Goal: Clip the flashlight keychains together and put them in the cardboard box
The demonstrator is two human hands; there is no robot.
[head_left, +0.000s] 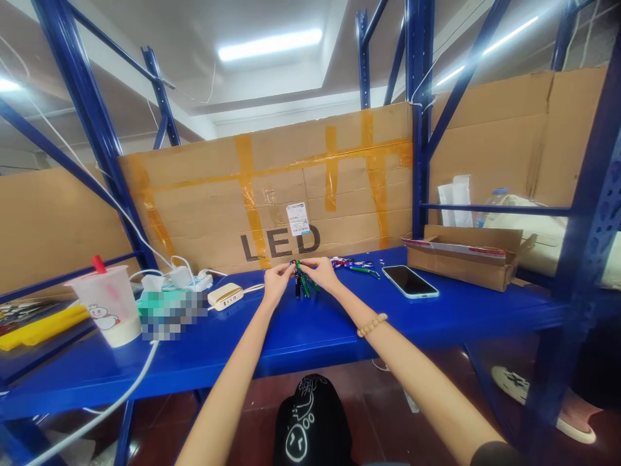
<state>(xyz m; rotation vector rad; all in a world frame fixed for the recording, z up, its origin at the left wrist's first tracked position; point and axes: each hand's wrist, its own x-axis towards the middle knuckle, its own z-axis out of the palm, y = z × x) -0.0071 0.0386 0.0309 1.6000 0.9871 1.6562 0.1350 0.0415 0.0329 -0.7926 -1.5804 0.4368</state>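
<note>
Green lanyard keychains (303, 285) are dangling between a left hand (275, 285) and right hand (320, 272)
Fingertips are pinching them together above a blue steel shelf (301, 336), near a smartphone (410, 281).

Glossy painted steel shelf (310, 343) before rough, matt corrugated cardboard sheet (204, 194).

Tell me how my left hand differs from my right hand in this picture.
Your right hand wears a wooden bead bracelet at the wrist, while your left hand has a bare wrist. Your left hand sits slightly lower in view than your right hand. Both hands pinch the top of the green and black lanyards.
</note>
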